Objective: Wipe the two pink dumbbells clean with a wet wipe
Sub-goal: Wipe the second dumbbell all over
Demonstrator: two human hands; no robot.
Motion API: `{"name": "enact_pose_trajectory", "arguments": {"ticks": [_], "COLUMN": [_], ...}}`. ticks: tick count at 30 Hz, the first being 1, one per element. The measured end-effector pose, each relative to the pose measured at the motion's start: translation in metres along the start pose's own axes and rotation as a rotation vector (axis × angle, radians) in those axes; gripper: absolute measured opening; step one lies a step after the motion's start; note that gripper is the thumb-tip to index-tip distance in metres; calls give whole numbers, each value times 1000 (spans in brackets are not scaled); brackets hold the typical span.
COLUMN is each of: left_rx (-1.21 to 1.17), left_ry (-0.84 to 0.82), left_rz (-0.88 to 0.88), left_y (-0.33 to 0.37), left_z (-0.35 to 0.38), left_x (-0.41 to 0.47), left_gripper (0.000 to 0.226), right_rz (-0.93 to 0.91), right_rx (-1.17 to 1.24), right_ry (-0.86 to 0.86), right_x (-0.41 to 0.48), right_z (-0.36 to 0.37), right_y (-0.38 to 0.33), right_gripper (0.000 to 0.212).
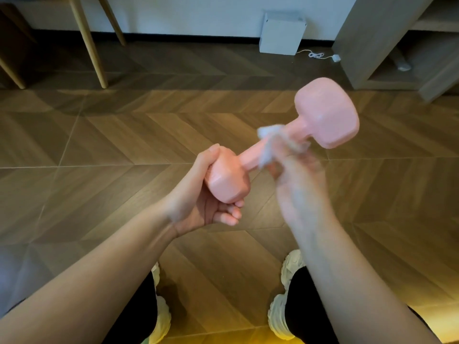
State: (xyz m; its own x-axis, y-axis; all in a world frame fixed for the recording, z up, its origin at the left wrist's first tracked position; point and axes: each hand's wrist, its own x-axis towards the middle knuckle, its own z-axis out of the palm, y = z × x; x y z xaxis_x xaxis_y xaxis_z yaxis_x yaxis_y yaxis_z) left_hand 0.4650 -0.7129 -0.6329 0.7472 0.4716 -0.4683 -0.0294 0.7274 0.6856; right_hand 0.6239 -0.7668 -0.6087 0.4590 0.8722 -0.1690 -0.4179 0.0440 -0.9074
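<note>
Above a herringbone wood floor (pixel 124 135), 1 pink dumbbell (pixel 250 157) is held in the air between 2 bare hands, tilted so that its far head sits higher and to the right. The left hand (pixel 206 194) grips the near head, with the thumb laid over the top and the fingers curled underneath. The right hand (pixel 298 180) is blurred. It holds 1 white wet wipe (pixel 267 145) bunched against the handle, just short of the far head, but how its fingers lie cannot be told exactly. The wipe covers part of the handle, and the left palm hides much of the near head.

Below the forearms, 2 white shoes stand on the floor, the left shoe (pixel 161 316) and the right shoe (pixel 280 316), each under a black trouser leg and partly hidden by an arm.

Along the far wall, 1 white box (pixel 280 33) stands on the floor, and 1 white cable (pixel 316 55) trails from it to the right. At upper left, 3 slanted wooden legs (pixel 87 40) reach the floor. At upper right, 1 pale shelf unit (pixel 367 45) has 1 grey object (pixel 403 65), too small to make out, in its lowest compartment.
</note>
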Motion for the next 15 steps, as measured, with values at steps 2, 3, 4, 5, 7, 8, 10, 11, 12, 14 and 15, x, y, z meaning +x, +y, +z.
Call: {"name": "enact_pose_trajectory", "arguments": {"ticks": [2,3,4,5,7,8,10,11,12,14,15], "left_rx": [19,26,33,40,34,19,11,23,31,52,74], "left_ry": [13,6,4,9,20,11,-13,-19,-20,-4,16], "left_rz": [-13,-20,-22,-23,-33,-35,-20,-11,-7,5,5], "left_y": [0,0,0,0,1,2,4,4,3,3,4], "left_z": [0,0,0,-1,-1,-1,-2,-3,-5,-8,-9], "left_x": [1,1,1,2,2,1,1,1,0,-1,-2], "left_gripper": [79,80,81,82,80,79,78,77,77,80,82], "right_rz": [-39,-33,-15,11,70,101,158,175,174,118,74], "right_rx": [39,75,112,129,102,70,-28,-63,-85,-57,-28], "right_ry": [0,-1,1,18,60,50,-25,-32,-26,3,0], "right_x": [5,6,6,5,-2,-6,-16,-18,-17,-9,-5], "right_z": [-6,-8,-6,-3,6,11,20,23,23,17,13], "right_y": [-8,-9,-8,-5,7,15,28,29,27,15,7], "right_gripper": [12,12,17,27,41,35,21,20,22,22,16]}}
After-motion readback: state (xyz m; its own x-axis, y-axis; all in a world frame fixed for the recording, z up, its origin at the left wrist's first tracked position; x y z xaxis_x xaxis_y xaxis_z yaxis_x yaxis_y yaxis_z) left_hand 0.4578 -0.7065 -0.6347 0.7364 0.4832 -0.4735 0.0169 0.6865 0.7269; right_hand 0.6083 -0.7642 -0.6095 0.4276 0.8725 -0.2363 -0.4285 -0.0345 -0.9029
